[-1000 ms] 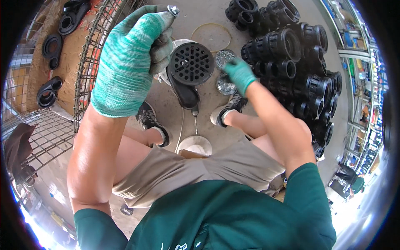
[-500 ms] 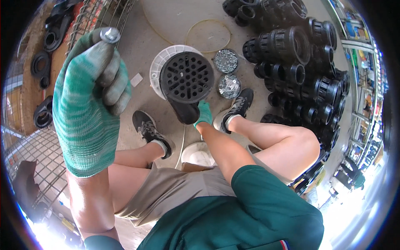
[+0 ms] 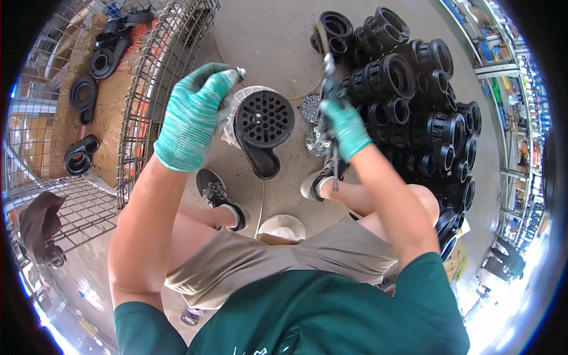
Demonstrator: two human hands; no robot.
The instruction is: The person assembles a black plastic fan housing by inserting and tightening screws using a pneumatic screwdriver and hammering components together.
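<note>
My left hand [image 3: 192, 121], in a green glove with grey fingertips, is raised to the left of centre, its fingers pinching a small silver screw [image 3: 241, 72]. To the right, my gloved right hand [image 3: 346, 127] is wrapped round a dark air screwdriver [image 3: 332, 89]. Motion smears that tool; its thin shaft points down toward my shoe. Between the hands, a black round housing [image 3: 264, 118] with a perforated face and a curved spout rests on a white plastic bucket [image 3: 241, 94]. Neither hand touches the housing.
Two tins, one of screws [image 3: 310, 109] and one of shiny metal pieces [image 3: 316, 142], stand beside the tool. Black ribbed fittings [image 3: 408, 118] are piled at right. A wire cage [image 3: 148, 83] with black parts stands at left. A yellowish hose [image 3: 296, 96] lies on the floor.
My right hand has come up from beside the spout to the right, now with the air screwdriver in it. My left hand has moved right and away from me, still pinching the screw.
</note>
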